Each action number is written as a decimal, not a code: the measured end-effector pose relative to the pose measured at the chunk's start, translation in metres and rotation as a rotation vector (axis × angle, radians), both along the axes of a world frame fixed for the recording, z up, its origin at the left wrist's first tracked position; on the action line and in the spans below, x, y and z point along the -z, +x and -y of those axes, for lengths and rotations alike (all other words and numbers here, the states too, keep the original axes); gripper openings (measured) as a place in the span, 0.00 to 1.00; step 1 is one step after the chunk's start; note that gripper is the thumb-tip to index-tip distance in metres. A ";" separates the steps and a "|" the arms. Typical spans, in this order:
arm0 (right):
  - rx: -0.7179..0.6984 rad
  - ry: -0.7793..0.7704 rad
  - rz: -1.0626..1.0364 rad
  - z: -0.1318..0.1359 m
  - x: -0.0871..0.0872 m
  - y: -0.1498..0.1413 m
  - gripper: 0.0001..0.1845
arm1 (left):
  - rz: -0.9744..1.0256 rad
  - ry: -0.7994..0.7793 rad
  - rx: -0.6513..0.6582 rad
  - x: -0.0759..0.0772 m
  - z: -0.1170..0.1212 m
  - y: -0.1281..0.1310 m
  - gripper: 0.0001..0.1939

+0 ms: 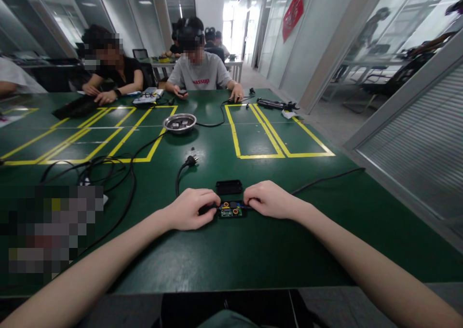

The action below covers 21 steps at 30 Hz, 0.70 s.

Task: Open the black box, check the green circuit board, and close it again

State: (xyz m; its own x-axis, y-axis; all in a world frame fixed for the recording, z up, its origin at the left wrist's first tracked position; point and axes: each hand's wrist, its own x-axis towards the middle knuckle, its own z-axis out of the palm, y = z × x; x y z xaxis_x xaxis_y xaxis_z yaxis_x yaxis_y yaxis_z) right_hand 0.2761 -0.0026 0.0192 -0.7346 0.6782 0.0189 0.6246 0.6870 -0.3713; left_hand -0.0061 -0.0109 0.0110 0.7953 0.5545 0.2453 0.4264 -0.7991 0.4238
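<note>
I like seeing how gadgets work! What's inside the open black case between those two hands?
Inside the black case there's a green circuit board with two coppery rings and other small parts. The board covers whatever lies underneath it, so I can't see that.

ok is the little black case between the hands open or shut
Open: the black case shows its circuit board bare, and a separate black shell lies just beyond it.

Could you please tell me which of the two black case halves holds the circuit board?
The nearer half, between the left hand and right hand, holds the circuit board; the other half, just beyond, shows no board.
</note>
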 end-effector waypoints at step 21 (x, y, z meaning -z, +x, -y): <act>0.294 0.044 0.075 0.009 0.005 -0.025 0.09 | -0.025 -0.005 -0.137 0.006 0.004 0.004 0.05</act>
State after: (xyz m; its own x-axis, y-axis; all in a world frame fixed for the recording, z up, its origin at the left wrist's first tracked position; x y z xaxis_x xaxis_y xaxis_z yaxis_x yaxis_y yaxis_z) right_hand 0.2515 -0.0113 0.0142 -0.5078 0.8615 0.0058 0.8235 0.4874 -0.2903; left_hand -0.0021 -0.0147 0.0046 0.7180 0.6591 0.2238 0.5414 -0.7309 0.4155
